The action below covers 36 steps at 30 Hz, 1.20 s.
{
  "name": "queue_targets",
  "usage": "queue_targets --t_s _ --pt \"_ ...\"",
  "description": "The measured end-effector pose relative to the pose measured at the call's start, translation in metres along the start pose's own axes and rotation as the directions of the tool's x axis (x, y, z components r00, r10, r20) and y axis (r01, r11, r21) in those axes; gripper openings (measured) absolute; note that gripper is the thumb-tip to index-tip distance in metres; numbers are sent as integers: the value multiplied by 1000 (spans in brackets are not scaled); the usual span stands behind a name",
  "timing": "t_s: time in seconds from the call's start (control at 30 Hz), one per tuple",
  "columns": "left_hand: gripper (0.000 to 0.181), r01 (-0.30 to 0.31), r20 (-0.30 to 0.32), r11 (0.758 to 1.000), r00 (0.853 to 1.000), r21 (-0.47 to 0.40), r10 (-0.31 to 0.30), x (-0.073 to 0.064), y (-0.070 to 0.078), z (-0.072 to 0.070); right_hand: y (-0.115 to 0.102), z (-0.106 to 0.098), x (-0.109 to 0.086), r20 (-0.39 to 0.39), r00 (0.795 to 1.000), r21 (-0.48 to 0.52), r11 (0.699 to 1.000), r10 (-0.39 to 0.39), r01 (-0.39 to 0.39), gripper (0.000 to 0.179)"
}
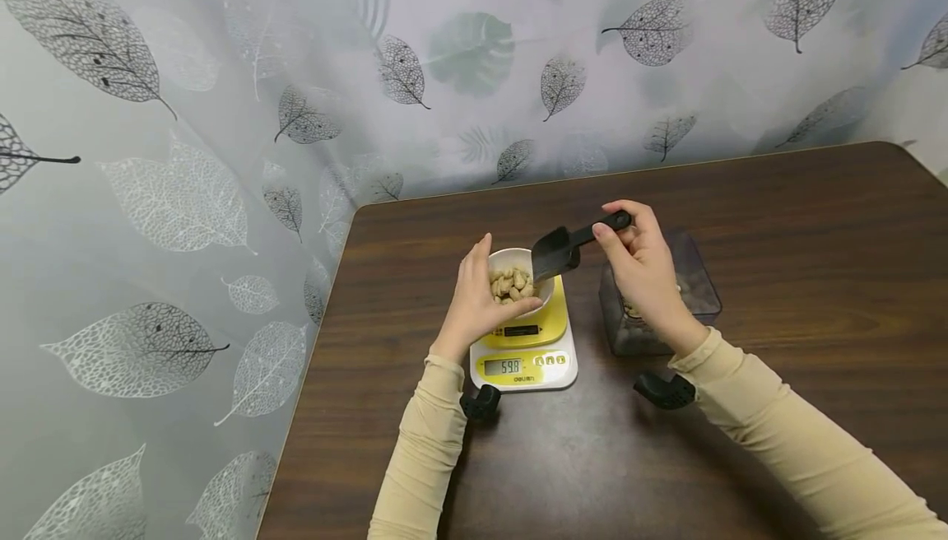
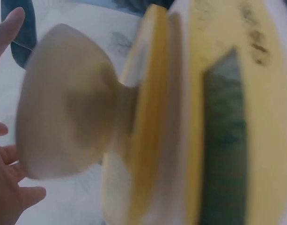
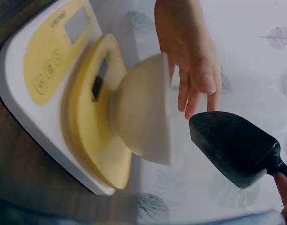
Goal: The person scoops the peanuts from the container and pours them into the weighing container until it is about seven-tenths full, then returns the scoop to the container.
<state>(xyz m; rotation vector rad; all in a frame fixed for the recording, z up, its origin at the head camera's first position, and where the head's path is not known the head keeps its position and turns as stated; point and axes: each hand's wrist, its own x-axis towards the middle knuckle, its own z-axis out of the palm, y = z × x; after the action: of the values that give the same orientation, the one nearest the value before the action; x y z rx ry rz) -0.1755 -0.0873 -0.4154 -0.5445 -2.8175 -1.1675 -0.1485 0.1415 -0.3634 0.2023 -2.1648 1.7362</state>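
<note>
A small white bowl (image 1: 511, 258) with several pale, nut-like pieces (image 1: 511, 285) stands on the yellow and white kitchen scale (image 1: 560, 371). Its display (image 1: 503, 366) seems to read 59.8. My left hand (image 1: 477, 297) is spread at the bowl's rim, thumb on the near side and fingers on the left. In the right wrist view these fingers stand off the bowl wall (image 3: 142, 110). My right hand (image 1: 643, 268) pinches a black scoop (image 1: 555, 253) by its handle. The scoop's blade tilts down over the bowl's right edge; in the right wrist view it looks bare.
Under and behind my right forearm stands a clear plastic bin (image 1: 699, 281) with some pale pieces inside, partly hidden. The brown wooden table (image 1: 800, 260) meets a leaf-patterned wall covering (image 1: 444, 128) at the back and left. Black wrist mounts (image 1: 664, 390) hang under both wrists.
</note>
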Motion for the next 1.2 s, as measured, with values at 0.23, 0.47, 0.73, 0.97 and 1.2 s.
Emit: queue_targets --t_s 0.23,0.47,0.73,0.97,1.2 --pt "112 -98 16 995 995 -13 98 14 27 -2 -18 -27 5 -86 994 64 995 -67 73 30" --pt "114 -166 85 986 982 -27 168 23 55 6 -21 -52 3 -175 982 132 986 -74 98 29" --pt "113 -208 161 977 964 -46 213 26 72 24 -18 -71 -2 -260 965 244 964 -40 106 26" --pt "113 -225 224 972 946 -61 233 29 83 43 -12 -83 -8 -304 952 74 995 -39 65 27" --pt "114 -235 257 971 936 -53 241 31 88 54 -1 -92 -18 -260 946 -211 967 -195 142 32"
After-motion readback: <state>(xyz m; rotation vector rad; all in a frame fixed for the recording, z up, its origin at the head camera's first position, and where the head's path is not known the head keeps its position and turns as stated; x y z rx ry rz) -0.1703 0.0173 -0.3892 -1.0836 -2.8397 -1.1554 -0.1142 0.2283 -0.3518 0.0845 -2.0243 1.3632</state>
